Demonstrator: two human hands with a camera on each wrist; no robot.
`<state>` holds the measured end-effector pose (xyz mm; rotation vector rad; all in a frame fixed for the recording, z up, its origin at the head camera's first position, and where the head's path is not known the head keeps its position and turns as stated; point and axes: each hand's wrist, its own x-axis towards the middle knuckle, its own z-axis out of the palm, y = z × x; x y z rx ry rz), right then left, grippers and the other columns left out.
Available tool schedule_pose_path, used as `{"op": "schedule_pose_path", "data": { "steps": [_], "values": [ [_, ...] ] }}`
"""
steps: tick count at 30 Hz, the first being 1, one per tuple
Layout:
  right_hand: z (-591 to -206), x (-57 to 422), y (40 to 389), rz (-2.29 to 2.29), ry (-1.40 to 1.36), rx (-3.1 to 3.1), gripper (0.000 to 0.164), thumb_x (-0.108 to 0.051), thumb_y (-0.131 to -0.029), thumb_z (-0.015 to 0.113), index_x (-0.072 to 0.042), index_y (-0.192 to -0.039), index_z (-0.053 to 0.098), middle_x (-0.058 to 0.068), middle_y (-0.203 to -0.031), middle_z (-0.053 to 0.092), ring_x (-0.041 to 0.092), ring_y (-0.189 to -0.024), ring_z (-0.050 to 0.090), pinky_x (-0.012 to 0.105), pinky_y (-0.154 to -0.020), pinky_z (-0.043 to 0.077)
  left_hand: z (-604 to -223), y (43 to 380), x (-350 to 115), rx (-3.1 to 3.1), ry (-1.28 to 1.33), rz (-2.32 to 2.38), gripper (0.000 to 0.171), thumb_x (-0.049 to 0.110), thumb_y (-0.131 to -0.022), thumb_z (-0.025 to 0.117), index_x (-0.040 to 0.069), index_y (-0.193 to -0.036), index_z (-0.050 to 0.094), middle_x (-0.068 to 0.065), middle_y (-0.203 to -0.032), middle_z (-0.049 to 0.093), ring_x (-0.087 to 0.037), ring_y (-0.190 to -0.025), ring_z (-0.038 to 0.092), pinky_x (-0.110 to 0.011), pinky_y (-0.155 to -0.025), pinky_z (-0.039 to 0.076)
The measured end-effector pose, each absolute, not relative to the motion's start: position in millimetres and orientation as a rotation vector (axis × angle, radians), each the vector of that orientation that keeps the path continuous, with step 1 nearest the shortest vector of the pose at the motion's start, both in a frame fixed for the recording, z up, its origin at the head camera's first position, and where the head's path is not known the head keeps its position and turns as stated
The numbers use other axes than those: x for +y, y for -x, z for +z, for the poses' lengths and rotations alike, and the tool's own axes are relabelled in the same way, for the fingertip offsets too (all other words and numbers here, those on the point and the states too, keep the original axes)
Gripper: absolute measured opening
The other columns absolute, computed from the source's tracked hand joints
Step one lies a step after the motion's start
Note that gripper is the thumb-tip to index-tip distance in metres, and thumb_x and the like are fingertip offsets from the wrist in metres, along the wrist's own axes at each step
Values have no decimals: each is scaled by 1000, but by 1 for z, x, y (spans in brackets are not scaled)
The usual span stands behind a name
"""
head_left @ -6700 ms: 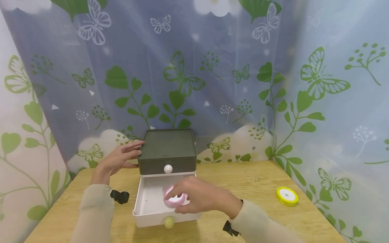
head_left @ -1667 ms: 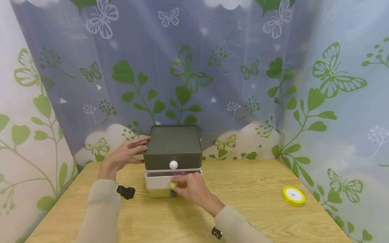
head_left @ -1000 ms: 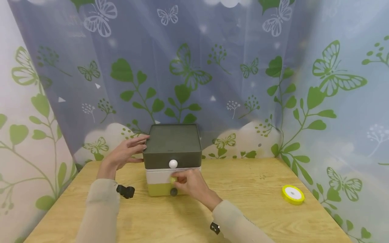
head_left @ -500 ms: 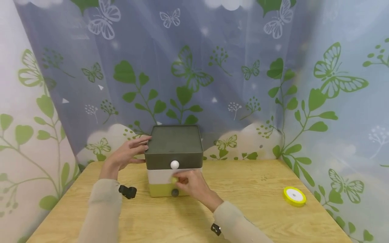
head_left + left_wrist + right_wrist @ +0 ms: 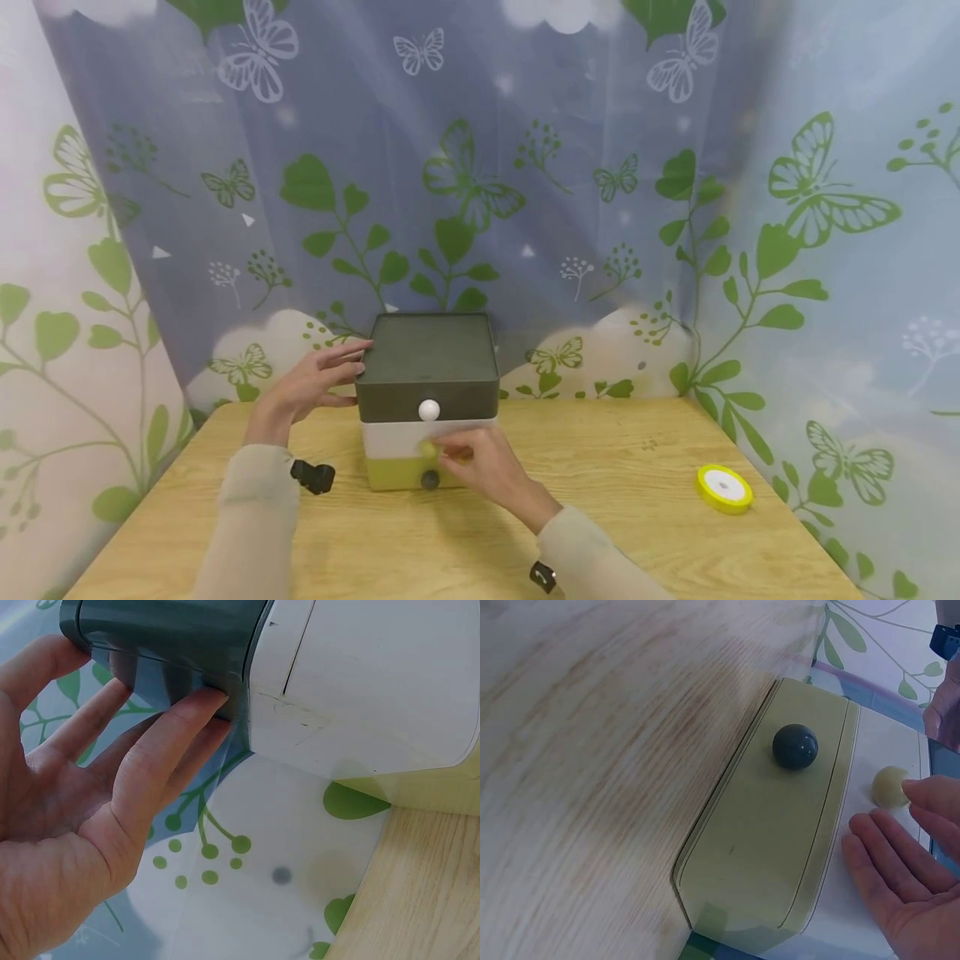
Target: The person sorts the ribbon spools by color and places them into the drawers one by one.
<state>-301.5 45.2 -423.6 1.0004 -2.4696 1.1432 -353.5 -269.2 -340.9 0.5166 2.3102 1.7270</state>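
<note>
A small three-tier drawer box stands on the table, with a dark green top drawer (image 5: 427,402), a white middle drawer (image 5: 390,438) and a yellow-green bottom drawer (image 5: 390,473). All three fronts are flush. My left hand (image 5: 303,387) rests its fingertips against the left side of the top tier; in the left wrist view its fingers (image 5: 161,754) are extended along the dark green wall. My right hand (image 5: 487,467) is at the middle drawer's pale yellow knob (image 5: 890,787), fingertips right beside it, loosely bent and not wrapped around it.
A yellow ribbon roll (image 5: 723,489) with a white core lies on the wooden table (image 5: 600,517) at the right. The dark knob (image 5: 795,746) and white knob (image 5: 429,410) stick out from the other drawers. A patterned curtain (image 5: 555,275) hangs close behind the box.
The middle drawer, earlier pulled out with my right hand at a pink roll inside, has been pushed in. My right hand has since eased slightly off the knob; the left stays put.
</note>
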Motion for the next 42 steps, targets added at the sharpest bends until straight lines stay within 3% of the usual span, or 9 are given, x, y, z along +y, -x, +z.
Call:
{"op": "schedule_pose_path", "data": {
  "steps": [8,15,20,25,31,37,42],
  "values": [
    [-429,49,302,1125,-992,-2489,19,4,-86,76,1,-104,80,16,-99,80,24,-82,79,18,-73,62,-339,351,-275,2325,-519,1721,67,30,-109,55,13,-166,24,-22,-173,8,-54,-154,18,-56,-108,54],
    [-433,46,303,1135,-980,-2529,21,2,-85,79,0,-107,80,17,-104,80,28,-85,79,26,-74,65,-338,350,-277,2324,-519,1726,67,30,-109,54,13,-166,24,-22,-173,8,-55,-154,17,-56,-108,54],
    [-437,44,303,1110,-959,-2557,24,-3,-83,83,-2,-107,80,16,-101,80,24,-78,77,17,-68,61,-339,350,-276,2315,-515,1724,68,31,-109,55,14,-166,23,-22,-173,8,-54,-155,16,-58,-110,51],
    [-443,42,303,1130,-992,-2581,24,-3,-83,84,1,-106,80,17,-95,80,28,-77,77,18,-67,61,-341,352,-275,2315,-510,1722,68,31,-108,56,14,-166,25,-20,-174,9,-54,-155,16,-59,-110,52],
    [-447,38,305,1102,-957,-2641,22,-3,-83,84,-2,-105,81,14,-89,80,17,-74,76,12,-67,56,-339,354,-271,2309,-531,1730,68,32,-108,56,14,-166,26,-19,-174,11,-53,-155,18,-53,-107,56],
    [-452,35,308,1095,-957,-2662,22,-2,-81,84,-3,-103,82,14,-90,80,17,-75,76,13,-67,56,-340,354,-270,2309,-519,1733,68,31,-108,56,13,-166,25,-20,-174,11,-54,-155,18,-54,-107,55],
    [-455,32,311,1099,-937,-2712,22,-3,-82,83,-6,-104,83,10,-86,80,3,-71,69,12,-62,52,-341,354,-270,2302,-526,1738,68,31,-108,56,13,-165,26,-20,-174,11,-53,-155,18,-55,-107,55]
  ]
}}
